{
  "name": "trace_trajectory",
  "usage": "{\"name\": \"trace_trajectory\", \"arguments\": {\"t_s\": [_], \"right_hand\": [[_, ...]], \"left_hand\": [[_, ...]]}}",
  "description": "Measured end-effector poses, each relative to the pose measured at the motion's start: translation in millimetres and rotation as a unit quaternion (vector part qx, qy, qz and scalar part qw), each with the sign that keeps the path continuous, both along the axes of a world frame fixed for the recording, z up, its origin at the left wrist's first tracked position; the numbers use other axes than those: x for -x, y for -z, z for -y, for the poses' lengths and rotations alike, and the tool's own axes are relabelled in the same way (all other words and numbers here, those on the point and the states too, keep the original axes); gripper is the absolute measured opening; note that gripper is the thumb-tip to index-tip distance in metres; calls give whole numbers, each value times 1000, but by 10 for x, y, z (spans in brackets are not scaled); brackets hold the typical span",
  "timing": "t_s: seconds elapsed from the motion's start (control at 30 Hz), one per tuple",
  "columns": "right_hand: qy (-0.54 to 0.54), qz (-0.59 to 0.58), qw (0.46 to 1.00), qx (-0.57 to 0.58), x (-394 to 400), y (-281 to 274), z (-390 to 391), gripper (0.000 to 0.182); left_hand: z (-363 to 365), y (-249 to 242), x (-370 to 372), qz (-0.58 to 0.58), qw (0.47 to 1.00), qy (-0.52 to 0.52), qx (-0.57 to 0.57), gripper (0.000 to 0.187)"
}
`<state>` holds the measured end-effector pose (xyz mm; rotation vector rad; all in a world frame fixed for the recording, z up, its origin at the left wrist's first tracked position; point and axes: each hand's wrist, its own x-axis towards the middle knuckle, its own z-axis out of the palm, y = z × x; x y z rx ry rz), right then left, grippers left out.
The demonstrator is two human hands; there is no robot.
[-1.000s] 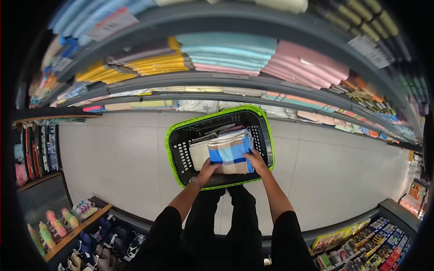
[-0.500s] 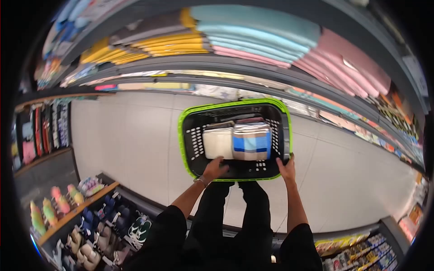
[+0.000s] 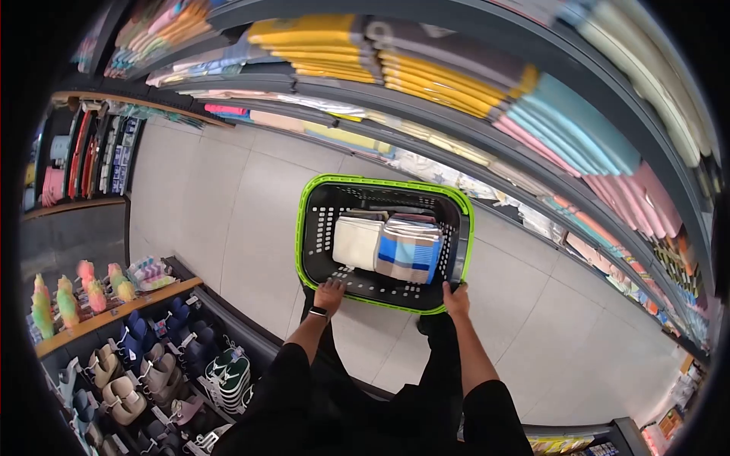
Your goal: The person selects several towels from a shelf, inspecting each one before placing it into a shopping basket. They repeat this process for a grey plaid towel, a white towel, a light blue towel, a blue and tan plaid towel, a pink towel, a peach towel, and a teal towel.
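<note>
A black shopping basket (image 3: 454, 251) with a bright green rim is held up in front of my body, slightly turned. My left hand (image 3: 329, 295) has its fingers hooked over the near rim at the left. At the near right corner, my right hand (image 3: 456, 299) grips the rim with the thumb on top. Inside lie two folded cloth stacks side by side: cream folded towels (image 3: 357, 242) on the left and blue, brown and white checked towels (image 3: 409, 249) on the right. Darker cloth edges show behind them.
Shelves of folded yellow towels (image 3: 315, 49), light blue towels (image 3: 574, 125) and pink towels (image 3: 635, 197) run along the far side. At the lower left is a slipper display (image 3: 163, 372) with a wooden edge (image 3: 118, 315). Pale floor tiles (image 3: 205, 205) lie below the basket.
My left hand has gone from over the basket's near inside, fingers spread, to gripping the rim. The view has turned, so the shelf goods appear shifted to the right. My legs have moved apart.
</note>
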<state>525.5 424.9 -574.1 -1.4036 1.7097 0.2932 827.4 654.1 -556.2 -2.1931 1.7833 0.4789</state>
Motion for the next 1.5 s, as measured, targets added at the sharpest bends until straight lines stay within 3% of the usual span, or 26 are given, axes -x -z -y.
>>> {"name": "trace_trajectory", "arguments": {"t_s": [0.07, 0.33, 0.6, 0.67, 0.73, 0.77, 0.83, 0.9, 0.93, 1.0, 1.13, 1.37, 1.47, 1.5], "right_hand": [[-10, 15, 999, 36, -461, 10, -277, 71], [12, 18, 1000, 16, -2143, 114, -928, 71], [31, -28, 999, 20, -3161, 56, -1414, 67], [28, -32, 999, -24, -3286, -202, -1440, 63], [-25, -95, 994, -51, -3273, -304, -1500, 62], [11, -96, 993, -70, -3199, -206, -1581, 57], [49, -54, 987, -142, -3243, -966, -1495, 51], [111, 15, 975, -193, -3077, -1149, -1583, 41], [146, 54, 962, -223, -3016, -1225, -1609, 38], [234, 79, 952, -181, -3013, -1852, -1663, 33], [332, 138, 921, -148, -2658, -2073, -1846, 27], [353, 159, 903, -188, -2340, -2513, -1897, 21], [325, 168, 915, -172, -2416, -2463, -1605, 23], [311, 168, 920, -170, -2468, -2424, -1410, 24]], "left_hand": [[-148, -14, -535, -29, 998, -43, -33, 33], [-653, -43, -2290, -2, 1000, -15, 15, 26], [-1034, 111, -3417, 28, 998, 9, 53, 21], [-997, -150, -3582, -6, 1000, 12, 26, 18], [-938, -547, -3745, -73, 997, -12, 18, 18], [-946, -723, -3824, -98, 994, -33, 28, 19], [-1034, -1001, -4000, -107, 993, -54, 16, 25], [-1077, -1472, -4133, -139, 986, -88, -1, 29], [-1121, -1628, -4213, -136, 984, -98, -63, 30], [-1233, -1900, -4325, -133, 975, -122, -129, 31], [-1366, -2331, -4372, -128, 964, -168, -163, 32], [-1096, -2585, -4119, -177, 961, -144, -156, 31], [-815, -2230, -4161, -210, 973, -91, -24, 32], [-578, -2362, -4158, -222, 970, -94, -22, 30]]}}
